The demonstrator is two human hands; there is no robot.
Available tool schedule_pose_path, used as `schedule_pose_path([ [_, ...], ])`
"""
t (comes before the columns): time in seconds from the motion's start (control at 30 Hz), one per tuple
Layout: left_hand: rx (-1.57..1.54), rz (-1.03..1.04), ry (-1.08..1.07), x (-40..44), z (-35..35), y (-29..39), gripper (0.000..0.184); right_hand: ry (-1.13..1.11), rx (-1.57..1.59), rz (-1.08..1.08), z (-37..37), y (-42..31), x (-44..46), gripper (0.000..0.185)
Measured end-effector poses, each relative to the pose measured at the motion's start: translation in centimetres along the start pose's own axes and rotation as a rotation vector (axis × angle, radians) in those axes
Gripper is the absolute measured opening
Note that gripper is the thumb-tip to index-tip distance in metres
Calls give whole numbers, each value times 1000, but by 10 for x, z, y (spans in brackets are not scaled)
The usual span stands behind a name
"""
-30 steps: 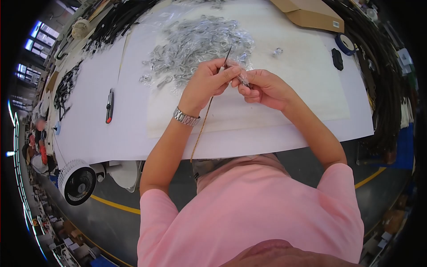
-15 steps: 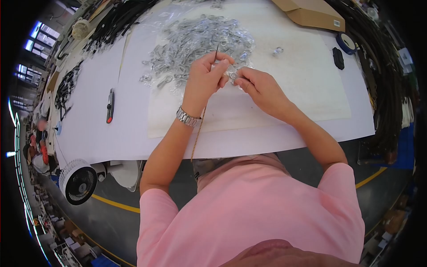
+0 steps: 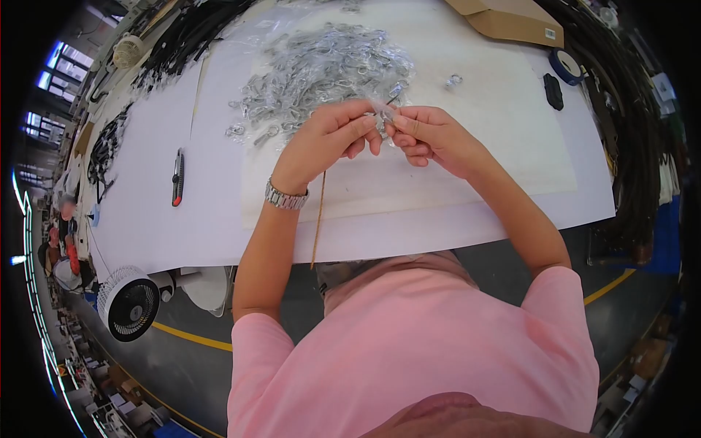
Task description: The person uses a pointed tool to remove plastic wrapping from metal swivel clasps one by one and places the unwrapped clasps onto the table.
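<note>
Brown cord [image 3: 318, 226] hung below left hand [image 3: 325, 139], long axis running bodyward to bench [image 3: 212, 226] edge | clear plastic [image 3: 382, 109] lay between hands, right hand [image 3: 442, 139] pinching it | left fingers curved inward, grasp unclear

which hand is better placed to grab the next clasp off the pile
Probably the left hand: it's directly in front of the pile of bagged metal clasps, while the right hand sits farther right.
</note>
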State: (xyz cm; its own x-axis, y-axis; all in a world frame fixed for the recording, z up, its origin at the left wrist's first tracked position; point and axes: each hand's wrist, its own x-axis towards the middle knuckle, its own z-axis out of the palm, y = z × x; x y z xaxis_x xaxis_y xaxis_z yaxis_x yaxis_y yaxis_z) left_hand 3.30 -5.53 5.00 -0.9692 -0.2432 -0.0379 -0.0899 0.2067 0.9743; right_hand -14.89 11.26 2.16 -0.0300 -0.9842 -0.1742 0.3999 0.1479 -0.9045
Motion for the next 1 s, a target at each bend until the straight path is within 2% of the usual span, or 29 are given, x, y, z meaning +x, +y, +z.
schedule_pose_path([
  [0.17, 0, 50, -88, -2, 4, 2, 42, -9, 247, 95, -10, 9, 3, 20],
  [0.3, 90, 40, -111, -1, 5, 4, 44, -53, 411, 79, -13, 17, 5, 15],
  [0.4, 105, 46, -49, 1, 10, -1, 44, -90, 506, 56, -12, 19, 7, 16],
  [0.5, -5, 46, -16, 2, 16, -3, 43, -108, 566, 24, -12, 21, 8, 15],
  [0.57, 67, 64, 43, 4, 20, -5, 41, -101, 604, 7, -10, 20, 7, 14],
  [0.7, 274, 229, 210, 6, 31, -22, 41, -55, 552, 22, -14, 25, 11, 12],
  [0.8, 541, 293, 354, 7, 39, -25, 38, 3, 467, 5, -9, 23, 11, 13],
  [1.0, 709, 353, 503, 6, 46, -27, 34, 52, 315, -36, -2, 22, 7, 19],
])
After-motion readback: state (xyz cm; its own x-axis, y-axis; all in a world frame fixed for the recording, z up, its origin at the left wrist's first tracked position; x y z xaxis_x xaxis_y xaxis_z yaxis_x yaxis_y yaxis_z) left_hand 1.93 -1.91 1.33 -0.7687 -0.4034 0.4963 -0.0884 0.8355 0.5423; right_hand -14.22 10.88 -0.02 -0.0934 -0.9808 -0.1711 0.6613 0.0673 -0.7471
